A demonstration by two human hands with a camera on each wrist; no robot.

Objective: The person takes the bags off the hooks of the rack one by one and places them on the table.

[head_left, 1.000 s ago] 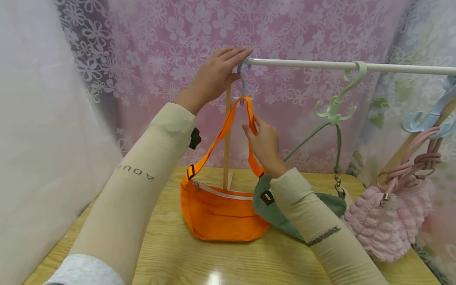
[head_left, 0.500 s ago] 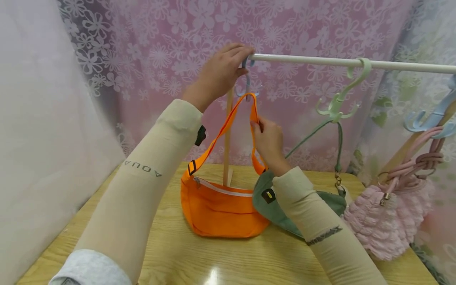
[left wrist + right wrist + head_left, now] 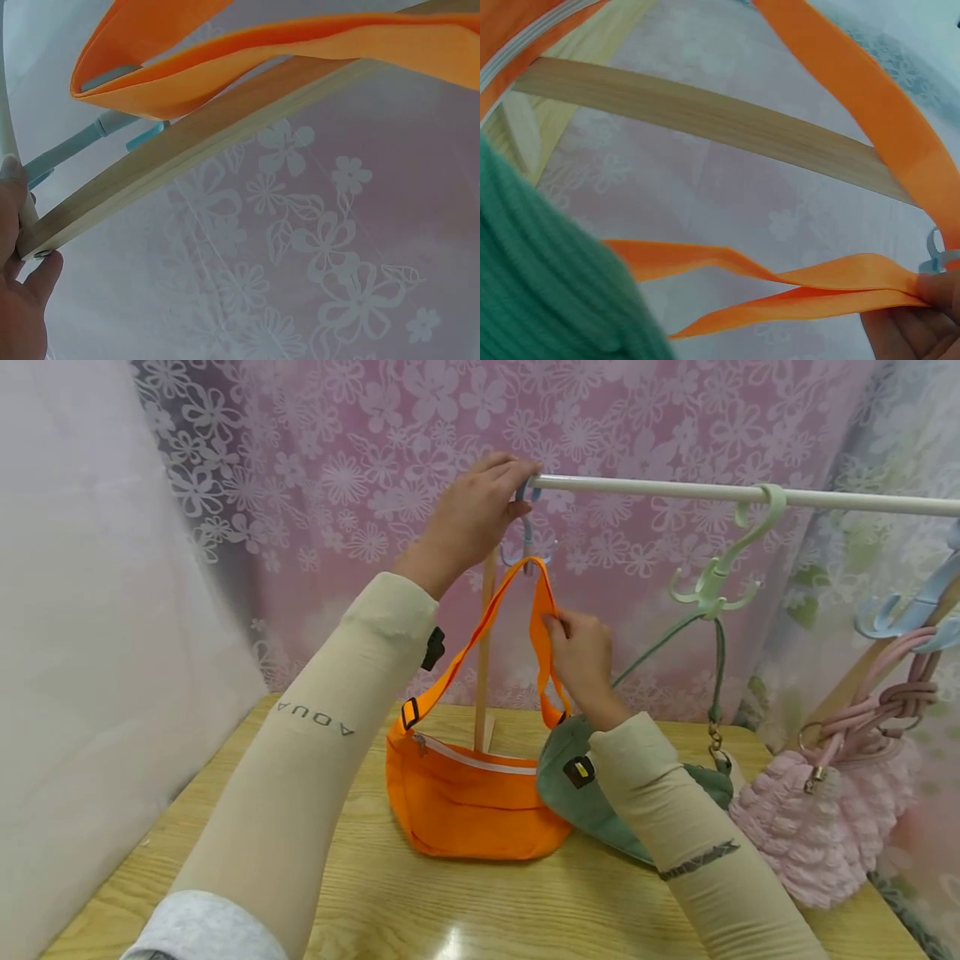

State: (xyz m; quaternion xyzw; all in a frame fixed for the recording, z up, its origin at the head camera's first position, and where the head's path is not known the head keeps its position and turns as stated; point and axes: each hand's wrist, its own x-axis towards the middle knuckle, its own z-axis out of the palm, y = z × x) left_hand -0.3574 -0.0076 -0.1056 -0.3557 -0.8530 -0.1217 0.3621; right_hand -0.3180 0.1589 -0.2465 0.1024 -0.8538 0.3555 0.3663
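Note:
My left hand grips the left end of the rack, where the white rod meets the wooden post. In the left wrist view its fingertips are around that corner. Beside it a light-blue hook hangs from the rod. The strap of an orange shoulder bag loops over this hook, and the bag hangs low by the tabletop with its white zipper along the top. My right hand pinches the right side of the orange strap between thumb and fingers, a little below the hook.
To the right, a green bag hangs from a pale-green hook, partly behind my right forearm. A pink quilted bag hangs at the far right from another blue hook. Below is a wooden table; a floral curtain stands behind.
My right hand has moved slightly down and right along the strap, drawing that side outward. My left hand stays at the rack's end. The view has shifted slightly.

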